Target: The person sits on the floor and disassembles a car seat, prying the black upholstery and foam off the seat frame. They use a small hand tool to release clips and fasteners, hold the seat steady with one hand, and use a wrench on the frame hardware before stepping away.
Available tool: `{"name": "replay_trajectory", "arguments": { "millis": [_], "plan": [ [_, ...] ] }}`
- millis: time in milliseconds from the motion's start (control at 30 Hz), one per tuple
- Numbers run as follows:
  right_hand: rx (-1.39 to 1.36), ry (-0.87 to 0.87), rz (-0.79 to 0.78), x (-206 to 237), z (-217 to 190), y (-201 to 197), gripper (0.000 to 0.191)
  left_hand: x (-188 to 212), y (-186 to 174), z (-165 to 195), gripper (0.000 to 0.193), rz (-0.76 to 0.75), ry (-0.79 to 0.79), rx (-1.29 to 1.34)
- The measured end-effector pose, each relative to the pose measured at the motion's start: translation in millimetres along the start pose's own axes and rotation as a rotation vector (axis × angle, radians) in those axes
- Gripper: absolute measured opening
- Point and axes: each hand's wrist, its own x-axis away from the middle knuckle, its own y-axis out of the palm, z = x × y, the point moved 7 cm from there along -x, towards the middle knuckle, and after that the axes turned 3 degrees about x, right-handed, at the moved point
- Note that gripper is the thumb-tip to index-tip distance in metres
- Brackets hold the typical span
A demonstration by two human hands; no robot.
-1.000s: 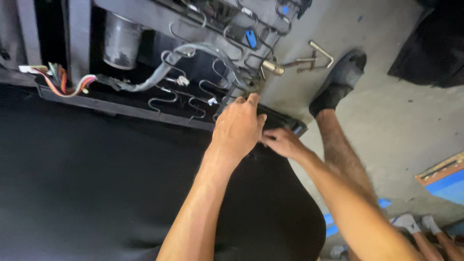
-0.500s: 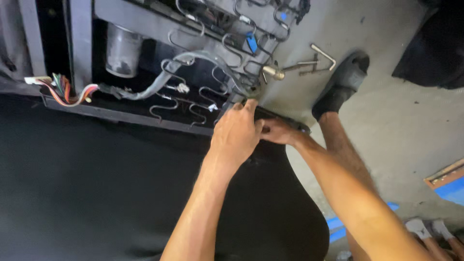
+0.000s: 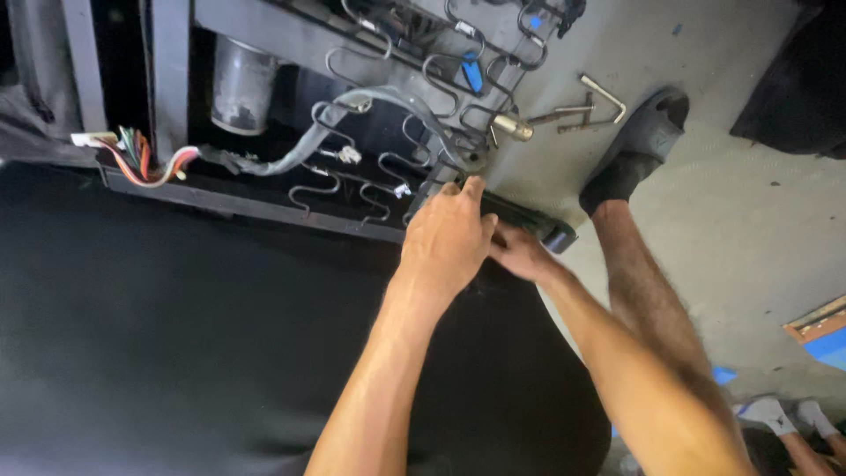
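A seat frame of grey metal with zigzag wire springs lies across the top of the head view. A black fabric cover spreads below it. My left hand presses on the cover at the frame's right corner, fingers curled over the edge. My right hand sits just beside it, partly tucked under the left hand, pinching the same cover edge by a black trim strip. The fingertips of both hands are hidden.
A bundle of coloured wires and a grey cylinder hang in the frame at left. L-shaped metal tools lie on the concrete floor near my sandalled foot. Another person's white-socked feet show at bottom right, by a wooden piece.
Both hands have stayed at the corner of the frame. My right hand has slid closer in, under the left hand. The view has shifted slightly.
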Motion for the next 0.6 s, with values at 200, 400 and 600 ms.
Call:
{"name": "replay_trajectory", "arguments": {
  "millis": [200,400,600],
  "plan": [
    [0.405,0.294,0.074,89.5,-25.2,12.4,0.036,-3.0,5.6,-2.1,0.043,-0.035,-0.016,0.026],
    [0.322,0.216,0.091,78.7,-37.5,7.9,0.040,-8.5,12.2,-9.1,0.040,0.028,-0.030,-0.042],
    [0.347,0.274,0.184,77.2,10.9,-36.9,0.036,-12.5,-1.3,4.6,0.028,0.176,0.018,-0.196]
  ]
}}
